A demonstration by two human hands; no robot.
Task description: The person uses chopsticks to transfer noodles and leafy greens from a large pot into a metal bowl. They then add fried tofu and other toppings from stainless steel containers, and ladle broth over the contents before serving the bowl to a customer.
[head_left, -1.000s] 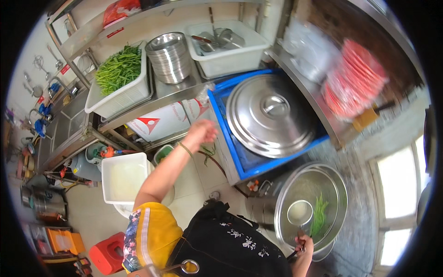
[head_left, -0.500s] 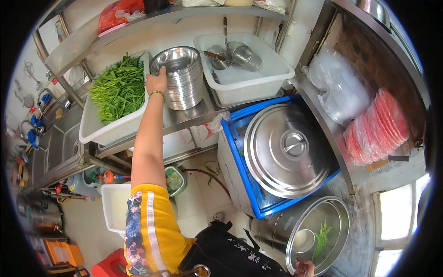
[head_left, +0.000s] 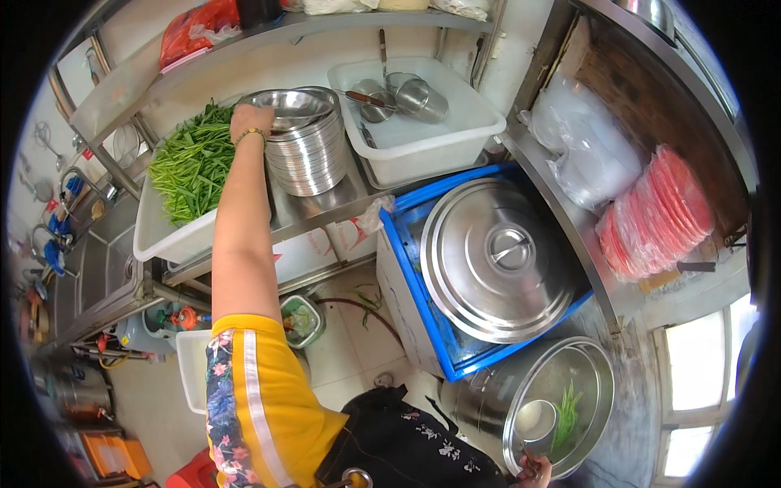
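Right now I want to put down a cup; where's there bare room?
The utensil tub has bare bottom at its right front. A narrow counter strip lies before the bowls, and floor shows between small bin and stand. It's crowded around the left hand, between greens and bowls; the lid fills most of the stand.

Red bag (head_left: 203, 32) sits on upper shelf (head_left: 358, 26); pink wrapped stack (head_left: 657, 215) is beside clear plastic bag (head_left: 586, 146); sink (head_left: 98, 254), orange bin (head_left: 107, 453) at left.
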